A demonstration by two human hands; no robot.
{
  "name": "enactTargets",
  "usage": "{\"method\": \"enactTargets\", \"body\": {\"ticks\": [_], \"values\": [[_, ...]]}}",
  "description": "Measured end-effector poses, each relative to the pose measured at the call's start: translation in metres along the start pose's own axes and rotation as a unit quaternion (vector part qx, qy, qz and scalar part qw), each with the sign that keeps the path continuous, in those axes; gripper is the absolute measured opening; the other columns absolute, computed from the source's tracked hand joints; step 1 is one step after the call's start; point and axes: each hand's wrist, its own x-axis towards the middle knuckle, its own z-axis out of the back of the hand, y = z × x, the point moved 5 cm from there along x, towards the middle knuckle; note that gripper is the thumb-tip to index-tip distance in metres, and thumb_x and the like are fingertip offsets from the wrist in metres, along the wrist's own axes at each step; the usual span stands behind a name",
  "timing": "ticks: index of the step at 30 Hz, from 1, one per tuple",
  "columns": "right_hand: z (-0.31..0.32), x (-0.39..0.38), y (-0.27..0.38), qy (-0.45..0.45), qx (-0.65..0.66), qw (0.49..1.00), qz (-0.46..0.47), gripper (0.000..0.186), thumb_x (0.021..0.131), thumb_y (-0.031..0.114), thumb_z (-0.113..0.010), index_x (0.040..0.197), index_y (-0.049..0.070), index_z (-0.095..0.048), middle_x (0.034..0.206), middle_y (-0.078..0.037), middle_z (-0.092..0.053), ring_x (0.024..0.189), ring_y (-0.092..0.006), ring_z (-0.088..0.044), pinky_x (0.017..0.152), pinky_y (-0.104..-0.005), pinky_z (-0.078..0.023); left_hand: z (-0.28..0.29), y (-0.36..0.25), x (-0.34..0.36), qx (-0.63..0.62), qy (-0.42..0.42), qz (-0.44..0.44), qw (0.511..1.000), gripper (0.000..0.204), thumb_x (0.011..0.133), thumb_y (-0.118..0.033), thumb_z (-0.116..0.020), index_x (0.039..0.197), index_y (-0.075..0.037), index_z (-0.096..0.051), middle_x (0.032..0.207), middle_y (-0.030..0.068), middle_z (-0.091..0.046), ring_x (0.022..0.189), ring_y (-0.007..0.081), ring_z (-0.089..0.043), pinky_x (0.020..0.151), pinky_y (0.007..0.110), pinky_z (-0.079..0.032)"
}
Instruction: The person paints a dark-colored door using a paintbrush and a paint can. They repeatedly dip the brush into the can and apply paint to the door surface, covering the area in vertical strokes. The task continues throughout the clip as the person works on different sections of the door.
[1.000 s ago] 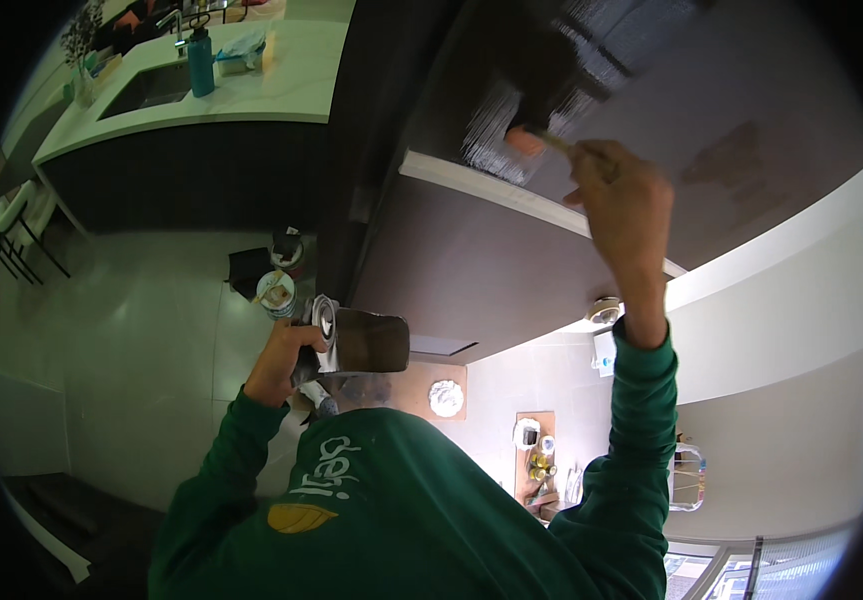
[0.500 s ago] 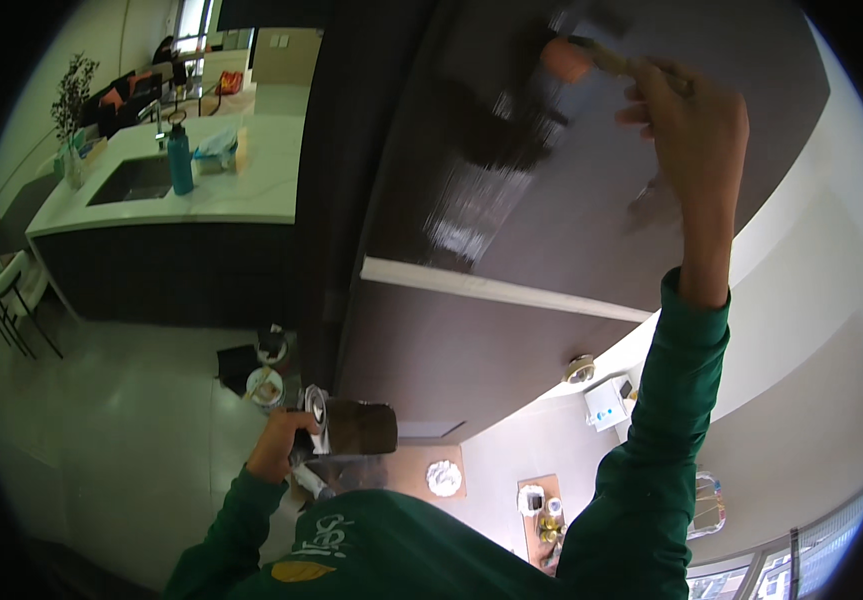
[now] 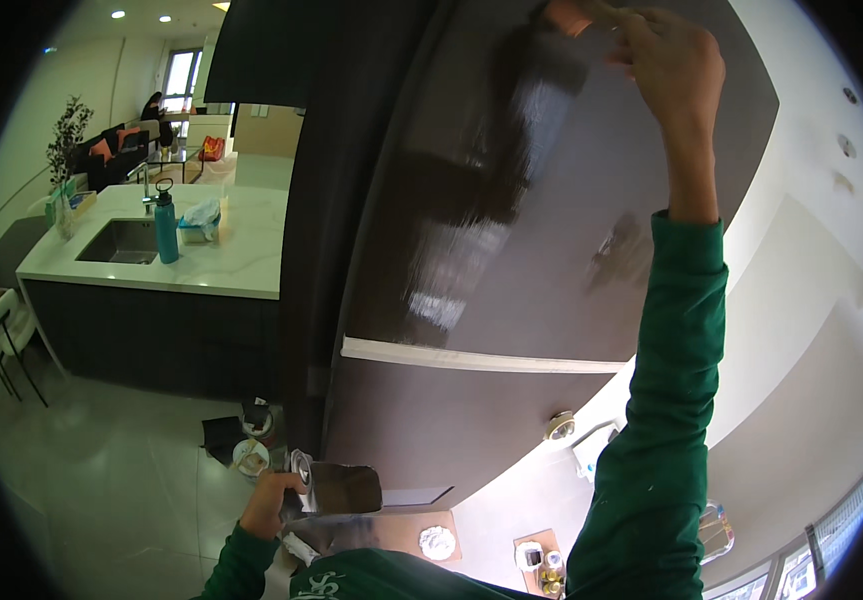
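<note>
Dark brown panelling (image 3: 551,310) is filling the upper middle of the view; glossy streaks (image 3: 456,250) are running diagonally up it, and a pale strip (image 3: 471,356) is crossing below them; my right grip (image 3: 686,65) is holding the handle of a brush (image 3: 568,18), high in front of the panelling; the orange bristles are showing at the top edge of the view, near the upper streaks; whether they are touching the surface, I am not able to tell; my left grip (image 3: 268,503) is clasping a container (image 3: 346,488) by its left end, low before the panelling, the brown part pointing right; to the left, a white table (image 3: 241,270) is carrying a teal bottle (image 3: 166,230) and a tissue pack (image 3: 199,225) beside a sink (image 3: 131,242); on the floor (image 3: 131,450), two small tubs (image 3: 251,458) are standing near my left grip.
</note>
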Motion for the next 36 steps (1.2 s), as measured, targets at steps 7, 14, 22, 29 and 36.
{"method": "enactTargets", "body": {"ticks": [7,14,22,29,36], "values": [[-0.010,-0.072,-0.017,-0.001,-0.136,0.986,0.097,0.015,0.086,0.014,-0.063,0.090,0.003,-0.073,0.060,-0.013,-0.061,0.047,-0.0239,-0.058,0.048,-0.0324,-0.043,-0.008,-0.002,0.000,-0.012,-0.013,-0.029,0.999,0.004,0.066,-0.005,-0.060,0.070,-0.005,-0.061,0.065,0.0010,-0.056,0.057,0.0137,-0.057,0.053,0.028,-0.047],[-0.020,-0.183,-0.007,0.120,-0.050,0.991,0.043,0.017,0.086,0.005,-0.062,0.103,0.006,-0.068,0.067,-0.016,-0.061,0.054,-0.0299,-0.059,0.048,-0.0377,-0.044,0.000,-0.001,-0.003,0.014,-0.021,-0.030,0.999,0.004,0.068,-0.006,-0.059,0.070,-0.004,-0.062,0.067,0.0025,-0.058,0.056,0.0144,-0.057,0.052,0.028,-0.048],[-0.007,-0.253,-0.002,0.359,0.008,0.930,-0.078,0.015,0.085,0.005,-0.063,0.095,-0.005,-0.068,0.063,-0.015,-0.060,0.049,-0.0190,-0.060,0.048,-0.0291,-0.045,-0.006,-0.004,-0.005,-0.001,-0.015,-0.017,1.000,0.006,0.068,-0.007,-0.060,0.071,-0.002,-0.062,0.070,0.0033,-0.059,0.061,0.0138,-0.059,0.057,0.027,-0.049],[-0.006,-0.165,-0.030,0.408,0.007,0.888,-0.212,0.024,0.088,0.016,-0.054,0.092,-0.004,-0.068,0.069,-0.013,-0.067,0.059,-0.0196,-0.070,0.057,-0.0291,-0.053,-0.005,-0.017,-0.010,0.150,0.013,-0.185,0.971,0.015,0.066,0.002,-0.062,0.080,-0.002,-0.060,0.080,0.0070,-0.059,0.073,0.0167,-0.059,0.063,0.028,-0.048],[0.012,-0.018,-0.034,0.302,-0.046,0.943,0.129,0.017,0.087,0.009,-0.056,0.088,-0.002,-0.069,0.073,-0.010,-0.069,0.061,-0.0152,-0.070,0.051,-0.0198,-0.052,0.035,0.026,0.025,0.175,0.046,-0.193,0.964,0.036,0.061,0.005,-0.068,0.095,-0.004,-0.058,0.091,0.0114,-0.058,0.081,0.0258,-0.059,0.073,0.033,-0.047]]}}
